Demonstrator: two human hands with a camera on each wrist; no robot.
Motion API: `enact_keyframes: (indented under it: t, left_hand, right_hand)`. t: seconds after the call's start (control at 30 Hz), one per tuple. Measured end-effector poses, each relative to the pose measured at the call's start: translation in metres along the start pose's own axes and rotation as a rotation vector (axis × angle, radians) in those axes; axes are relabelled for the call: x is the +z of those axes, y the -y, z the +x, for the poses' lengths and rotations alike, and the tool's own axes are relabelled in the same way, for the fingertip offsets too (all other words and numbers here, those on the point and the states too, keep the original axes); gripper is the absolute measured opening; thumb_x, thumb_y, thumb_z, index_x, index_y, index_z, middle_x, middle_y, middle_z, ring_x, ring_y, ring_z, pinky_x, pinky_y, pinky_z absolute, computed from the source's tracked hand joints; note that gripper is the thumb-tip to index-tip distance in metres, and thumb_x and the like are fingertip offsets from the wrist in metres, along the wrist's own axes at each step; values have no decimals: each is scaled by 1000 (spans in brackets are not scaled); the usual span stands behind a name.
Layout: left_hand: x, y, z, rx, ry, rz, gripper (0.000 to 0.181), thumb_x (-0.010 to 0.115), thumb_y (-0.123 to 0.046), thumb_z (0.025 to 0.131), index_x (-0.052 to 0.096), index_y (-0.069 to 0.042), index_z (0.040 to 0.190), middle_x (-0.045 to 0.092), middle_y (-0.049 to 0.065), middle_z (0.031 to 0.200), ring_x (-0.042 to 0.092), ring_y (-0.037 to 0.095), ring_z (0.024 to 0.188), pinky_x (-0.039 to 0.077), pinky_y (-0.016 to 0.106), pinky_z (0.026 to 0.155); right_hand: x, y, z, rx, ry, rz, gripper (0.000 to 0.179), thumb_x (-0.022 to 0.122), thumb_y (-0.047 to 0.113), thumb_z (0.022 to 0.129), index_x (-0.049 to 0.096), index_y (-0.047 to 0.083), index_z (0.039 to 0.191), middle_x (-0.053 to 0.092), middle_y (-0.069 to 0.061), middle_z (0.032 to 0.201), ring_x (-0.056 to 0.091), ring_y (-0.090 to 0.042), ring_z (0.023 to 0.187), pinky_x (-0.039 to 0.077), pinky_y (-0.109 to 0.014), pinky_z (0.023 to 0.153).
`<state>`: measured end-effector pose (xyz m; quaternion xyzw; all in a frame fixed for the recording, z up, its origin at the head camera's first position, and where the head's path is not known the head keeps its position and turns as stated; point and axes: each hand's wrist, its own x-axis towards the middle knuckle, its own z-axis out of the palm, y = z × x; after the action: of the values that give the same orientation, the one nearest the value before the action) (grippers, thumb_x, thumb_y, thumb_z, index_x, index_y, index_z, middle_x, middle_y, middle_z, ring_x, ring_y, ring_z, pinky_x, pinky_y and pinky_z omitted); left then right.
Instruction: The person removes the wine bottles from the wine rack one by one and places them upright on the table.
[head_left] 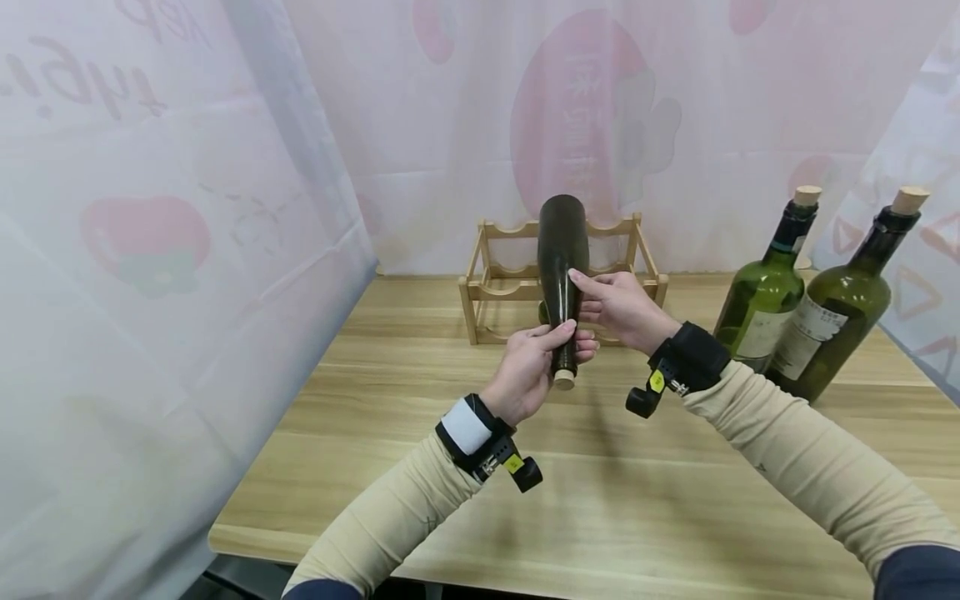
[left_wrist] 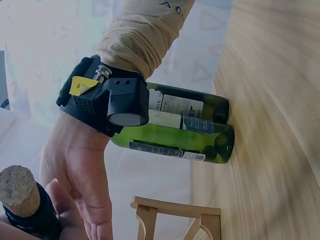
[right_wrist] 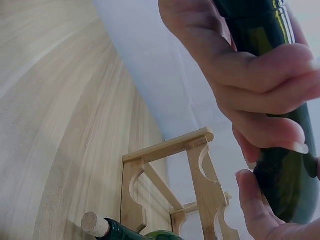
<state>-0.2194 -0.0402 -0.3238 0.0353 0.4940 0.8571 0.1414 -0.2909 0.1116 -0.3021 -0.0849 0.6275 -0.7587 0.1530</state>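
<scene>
A dark green wine bottle [head_left: 562, 242] is held tilted above the table, base up and away, corked neck toward me. My left hand [head_left: 525, 371] grips its neck just above the cork [head_left: 564, 380]. Higher up, my right hand [head_left: 626, 308] pinches the bottle at its shoulder, thumb on one side and fingers partly hidden behind. Beyond both hands stands a wooden wine rack [head_left: 487, 293], partly covered by the bottle. Low by the rack, the right wrist view shows another corked bottle neck [right_wrist: 117, 231]; most of that bottle is out of sight.
Two labelled green wine bottles, a nearer one [head_left: 840, 312] and one beside it [head_left: 761, 300], stand corked at the table's right, close to my right forearm. White printed curtains [head_left: 450, 125] hang behind and left of the wooden table [head_left: 360, 442].
</scene>
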Motion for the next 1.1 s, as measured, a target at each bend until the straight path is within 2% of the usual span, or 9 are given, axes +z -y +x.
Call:
enact_keyframes:
  t: [0.3, 0.4, 0.83, 1.1]
  left_hand:
    - [4, 2, 1, -20, 9, 10, 31, 54, -10, 98, 55, 11, 121, 69, 7, 81, 70, 15, 74, 58, 25, 77]
    - [6, 2, 1, -25, 12, 20, 30, 54, -11, 98, 56, 10, 119, 69, 6, 81, 70, 14, 73, 58, 25, 77]
    - [11, 2, 0, -70, -5, 71, 30, 57, -16, 98, 60, 5, 118, 71, 5, 83, 71, 12, 73, 58, 29, 84]
    - [15, 5, 2, -70, 8, 51, 31, 57, -14, 97, 59, 8, 119, 70, 6, 82, 71, 12, 72, 58, 29, 84]
  right_hand:
    - [-4, 0, -4, 10, -19, -16, 44, 55, 27, 98, 47, -10, 122, 69, 0, 83, 66, -10, 79, 56, -24, 79]
    - [-6, 1, -5, 13, -18, -19, 44, 54, 27, 98, 47, -9, 123, 69, 1, 83, 66, -9, 80, 56, -24, 79]
    - [-12, 3, -10, 10, -36, 20, 33, 57, 25, 97, 50, -4, 111, 68, 0, 79, 66, -10, 76, 57, -24, 76]
    - [-16, 2, -13, -7, -48, 31, 25, 57, 24, 97, 55, 0, 103, 68, 0, 78, 66, -11, 75, 57, -25, 76]
